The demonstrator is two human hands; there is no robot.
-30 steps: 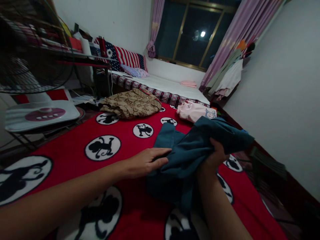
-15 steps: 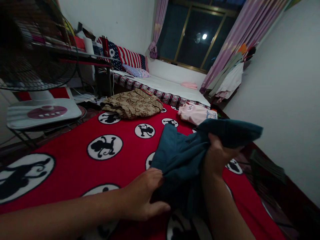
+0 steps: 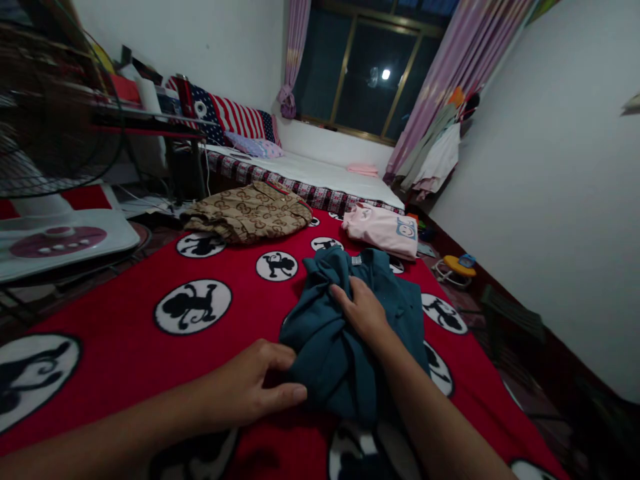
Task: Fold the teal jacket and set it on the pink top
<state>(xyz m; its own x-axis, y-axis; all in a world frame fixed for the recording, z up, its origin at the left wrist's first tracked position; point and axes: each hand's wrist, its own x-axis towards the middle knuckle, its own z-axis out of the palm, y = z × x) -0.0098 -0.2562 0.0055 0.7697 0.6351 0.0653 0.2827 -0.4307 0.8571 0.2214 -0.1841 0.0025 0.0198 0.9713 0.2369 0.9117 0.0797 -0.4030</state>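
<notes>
A dark teal garment lies crumpled on a red blanket printed with black monkeys in white circles. My left hand pinches its near left edge between thumb and fingers. My right hand lies flat on top of the cloth, fingers pointing away from me and pressing it down.
A brown patterned garment and a folded pink garment lie at the blanket's far end. Beyond is a bed with striped pillows. A standing fan is at the left. Clothes hang by the curtain; a small yellow toy sits on the floor.
My right hand brought the raised teal cloth down onto the blanket and now rests flat on it. My left hand slid toward me along the garment's left edge.
</notes>
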